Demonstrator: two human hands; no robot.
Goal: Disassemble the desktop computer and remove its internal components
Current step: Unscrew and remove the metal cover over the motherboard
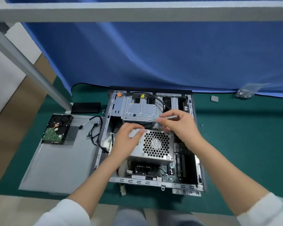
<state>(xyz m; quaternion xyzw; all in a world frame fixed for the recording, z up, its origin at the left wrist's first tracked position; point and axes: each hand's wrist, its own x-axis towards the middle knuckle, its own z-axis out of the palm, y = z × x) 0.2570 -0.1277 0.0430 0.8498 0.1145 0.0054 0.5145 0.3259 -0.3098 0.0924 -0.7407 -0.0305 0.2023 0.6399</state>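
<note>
An open desktop case [200, 170] lies flat on a green mat. Inside it a silver power supply [155, 145] with a honeycomb fan grille sits tilted above the motherboard [167, 172]. My left hand [127, 140] rests on the supply's left top corner, fingers spread over it. My right hand [178, 123] pinches a thin grey screwdriver [167, 117] just above the supply's far edge, its tip pointing left toward the metal drive cage [137, 108].
The removed side panel [59, 167] lies left of the case with a hard drive [56, 129] and loose black cables [95, 132] on it. A bag of screws [245, 92], a small grey pad [214, 98] and a loose screw [201, 125] lie at the right. A blue curtain hangs behind.
</note>
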